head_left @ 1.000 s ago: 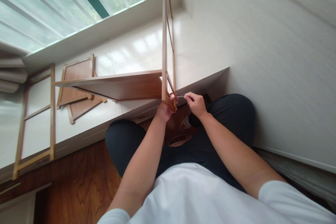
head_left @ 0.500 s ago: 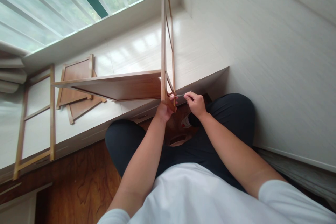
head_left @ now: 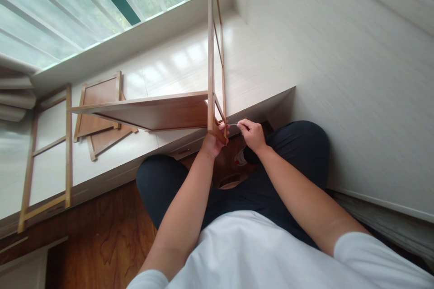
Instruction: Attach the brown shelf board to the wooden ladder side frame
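An upright wooden frame (head_left: 210,54) rises in front of me, its lower end at my hands. My left hand (head_left: 214,143) is closed round that lower end, some fingers showing through on its right side. A brown wooden shelf panel (head_left: 159,113) meets the frame and extends left over the ledge. My right hand (head_left: 251,134) pinches a hex key (head_left: 232,124), seen as a thin metal shaft pointing left. Its tip reaches the frame's lower right side, close to my left fingers. The part inside my right fist is hidden.
Two smaller wooden panels (head_left: 100,99) lie overlapping on the pale window ledge (head_left: 183,63). Farther left, a ladder-like wooden frame (head_left: 68,144) leans over the ledge's edge. A pale wall panel (head_left: 359,99) stands at right, and drawers (head_left: 185,150) sit below the ledge.
Hands, frame and hex key keep almost the same places. Only a very slight shift of the whole view shows.
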{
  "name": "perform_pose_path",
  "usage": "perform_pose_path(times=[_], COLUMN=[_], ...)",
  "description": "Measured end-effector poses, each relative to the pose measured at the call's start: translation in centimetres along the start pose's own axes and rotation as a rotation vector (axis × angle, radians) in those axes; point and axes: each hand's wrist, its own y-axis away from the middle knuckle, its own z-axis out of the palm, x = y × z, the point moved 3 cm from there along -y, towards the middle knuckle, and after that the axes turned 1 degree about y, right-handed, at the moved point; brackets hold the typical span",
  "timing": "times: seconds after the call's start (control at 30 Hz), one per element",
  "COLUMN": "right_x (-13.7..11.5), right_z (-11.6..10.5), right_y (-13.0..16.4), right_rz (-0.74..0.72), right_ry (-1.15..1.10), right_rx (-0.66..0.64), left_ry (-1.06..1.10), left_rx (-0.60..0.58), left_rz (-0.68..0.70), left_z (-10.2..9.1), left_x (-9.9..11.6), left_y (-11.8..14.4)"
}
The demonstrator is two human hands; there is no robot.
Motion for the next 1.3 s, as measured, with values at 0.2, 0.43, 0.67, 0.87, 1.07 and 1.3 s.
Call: perform_pose_path(times=[0.2, 0.43, 0.67, 0.87, 1.07, 1.3], right_x=[0.22, -0.02, 0.02, 0.26, 0.29, 0.2], right_z=[0.06, -0.01, -0.03, -0.01, -0.05, -0.1], right_y=[-0.05, 0.0, 0.01, 0.09, 0.1, 0.15], right_rz=[0.003, -0.009, -0.011, -0.013, -0.011, -0.009], right_ry=[0.018, 0.021, 0.026, 0.031, 0.03, 0.016], right_rx=[0.001, -0.017, -0.021, -0.021, -0.017, -0.018], left_ry=[-0.011, -0.011, -0.014, -0.011, -0.011, -0.018], left_rx=[-0.002, 0.004, 0.003, 0.002, 0.0, 0.0], left_rz=[0.005, 0.005, 0.004, 0.005, 0.006, 0.009], left_z=[0.0, 0.0, 0.05, 0.02, -0.05, -0.05], left_x=[0.04, 0.05, 0.08, 0.04, -0.02, 0.02], left_y=[0.07, 0.01, 0.05, 0.08, -0.06, -0.06])
